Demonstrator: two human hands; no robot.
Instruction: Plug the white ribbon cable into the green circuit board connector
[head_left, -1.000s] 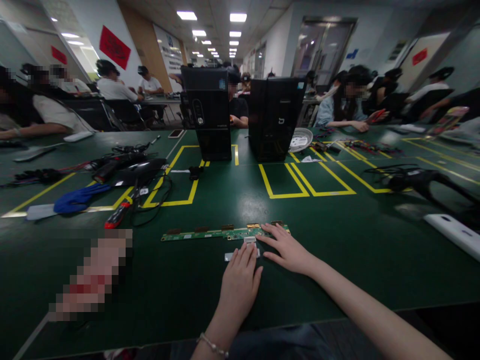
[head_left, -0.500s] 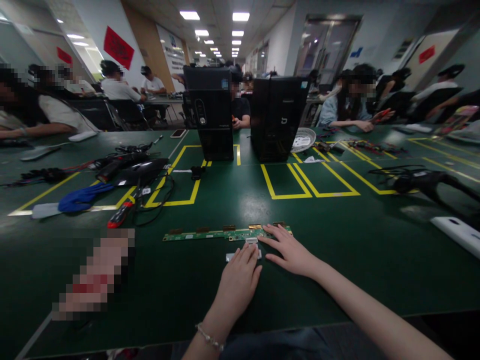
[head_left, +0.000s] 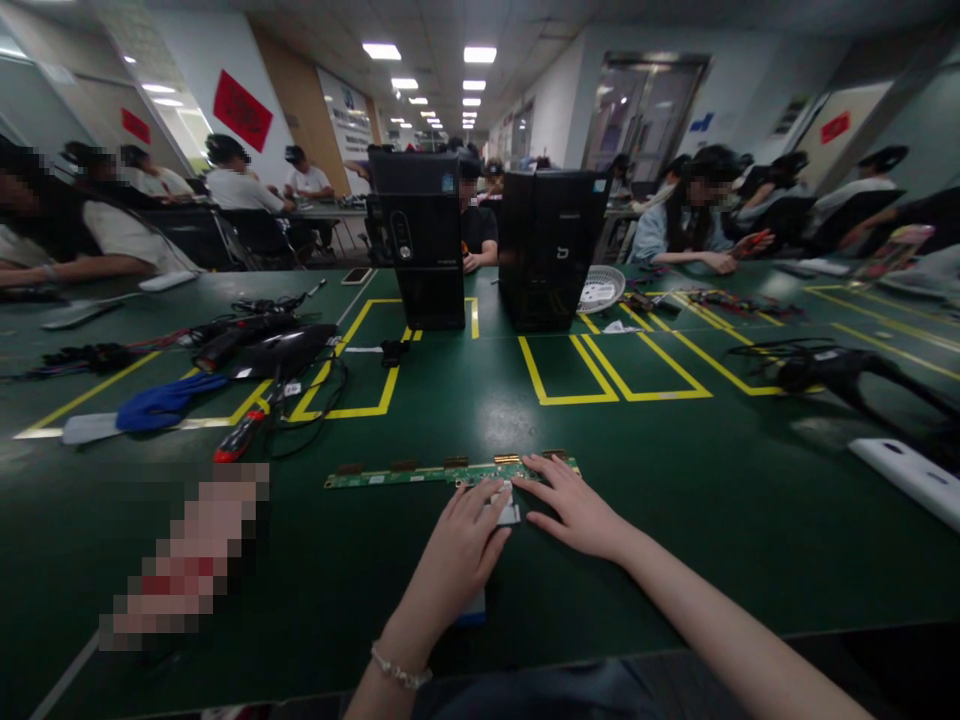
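A long, narrow green circuit board lies crosswise on the table in front of me, gold-coloured tabs along its far edge. My left hand rests palm down, its outstretched fingers over a white flat piece at the board's near edge. Part of that piece is hidden under the fingers. Below my left wrist a blue-edged strip pokes out; whether it joins the white piece I cannot tell. My right hand lies with fingers spread, the longer fingertips on the board's right part and the thumb on the table.
Two black computer towers stand at the far side. To the left are a red-black screwdriver, a blue glove and tangled black cables. A white power strip lies right. Several people sit beyond.
My left hand has shifted slightly left, its fingers now lying flatter across the white piece. The blue-edged strip has come into sight under the wrist. My right hand stays nearly in place.
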